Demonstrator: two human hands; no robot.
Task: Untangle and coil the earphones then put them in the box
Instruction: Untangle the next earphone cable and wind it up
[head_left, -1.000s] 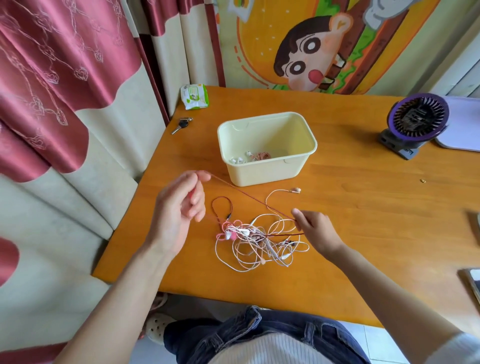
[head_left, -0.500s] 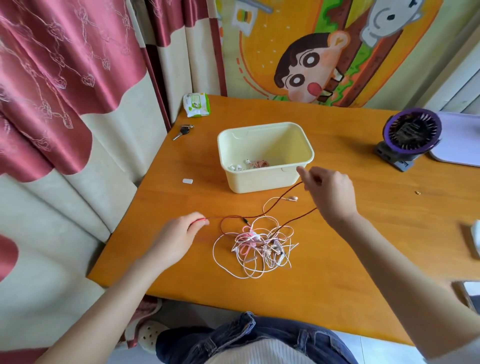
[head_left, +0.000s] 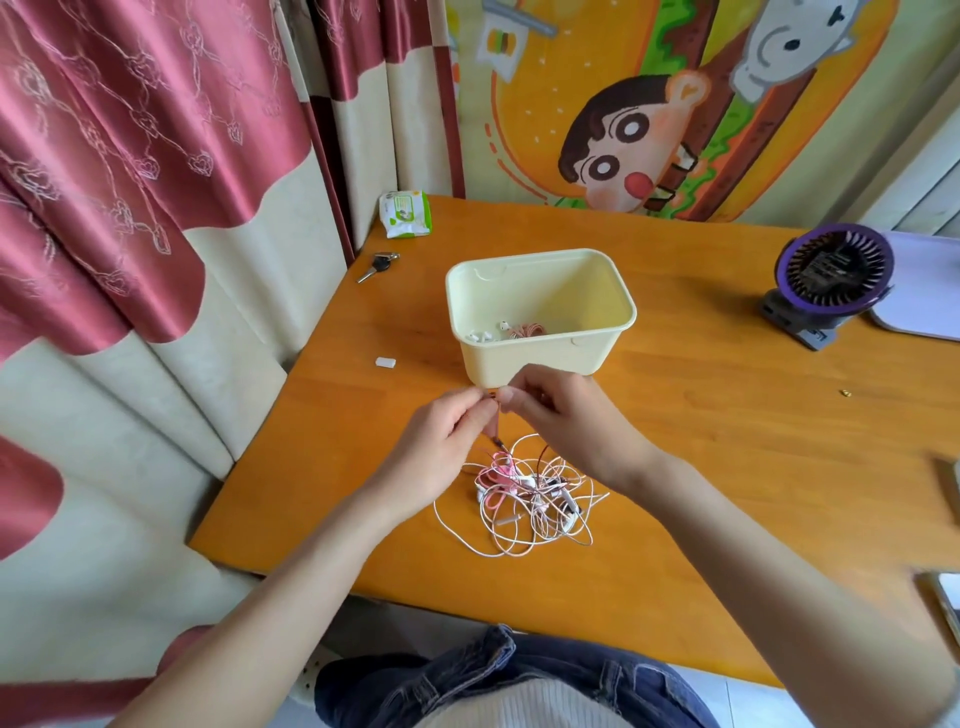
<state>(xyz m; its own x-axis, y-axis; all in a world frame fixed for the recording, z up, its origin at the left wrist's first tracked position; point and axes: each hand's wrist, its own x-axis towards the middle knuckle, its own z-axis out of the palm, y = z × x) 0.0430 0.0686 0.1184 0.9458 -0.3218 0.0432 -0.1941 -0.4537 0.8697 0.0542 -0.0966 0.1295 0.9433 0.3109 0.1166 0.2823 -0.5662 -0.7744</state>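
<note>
Table (head_left: 727, 467): orange wood; its near-left corner lies down-left of the grip.
Box (head_left: 540, 358): cream, open-topped, just beyond the grip.
Earphones (head_left: 524, 499): white and pink tangle just short of the grip; a red cord (head_left: 496, 427) rises from it into the grip.
White chip (head_left: 385, 362): near, to the left.
Key (head_left: 376, 265), wipes pack (head_left: 406, 214): far-left, well beyond.
Fan (head_left: 831, 283): purple, well to the right, beyond.

The box (head_left: 540, 361) stands on the table (head_left: 727, 441), coiled earphones (head_left: 527, 331) inside. From it: earphone tangle (head_left: 524, 501) at 6 o'clock, key (head_left: 375, 266) at 10, fan (head_left: 831, 283) at 3.
</note>
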